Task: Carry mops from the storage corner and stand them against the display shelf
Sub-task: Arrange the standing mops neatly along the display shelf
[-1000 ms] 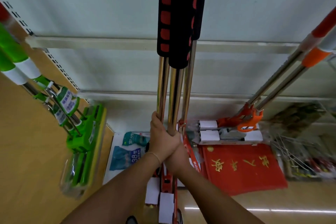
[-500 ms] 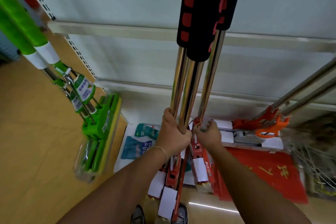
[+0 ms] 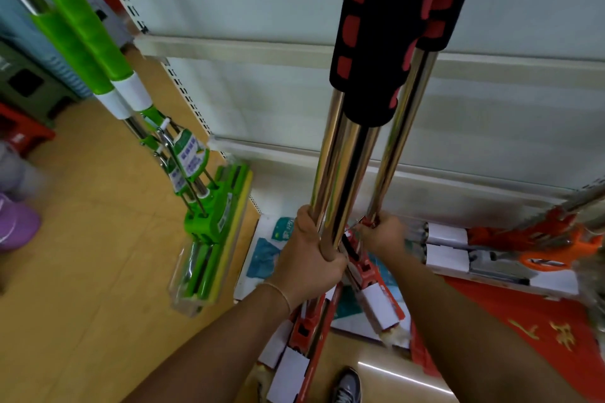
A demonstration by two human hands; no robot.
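White shelving fills the background: the display shelf (image 3: 294, 52) with its pale back panel and bare rails, standing on a tan floor (image 3: 82, 271).

Judging by what stands there, the task looks partly done. Two green mops (image 3: 209, 216) lean against the shelf's left end, their handles rising to the upper left. At the right edge more mops with orange fittings (image 3: 550, 249) lean toward the shelf; two shafts seem to rise from them, though blur leaves the count uncertain.

The load in hand is three red mops (image 3: 353, 167), counted by their chrome shafts and black-and-red foam grips. They are upright in front of the shelf's lower tier. The left hand (image 3: 311, 265) is wrapped tight around two shafts held together. The right hand (image 3: 381, 234) is closed on the third, which stands a little apart to the right, by a red fitting on the shaft. The heads with white sleeves hang low near the person's shoe (image 3: 348, 386); whether they touch the floor cannot be told.

What is left, as a judgement: set these three down and lean them against the shelf, probably in the gap between the green pair and the orange group. Whether more wait in the storage corner is not visible.

On the bottom shelf lie blue packets (image 3: 265, 255) and a red mat (image 3: 540, 330) with gold characters.
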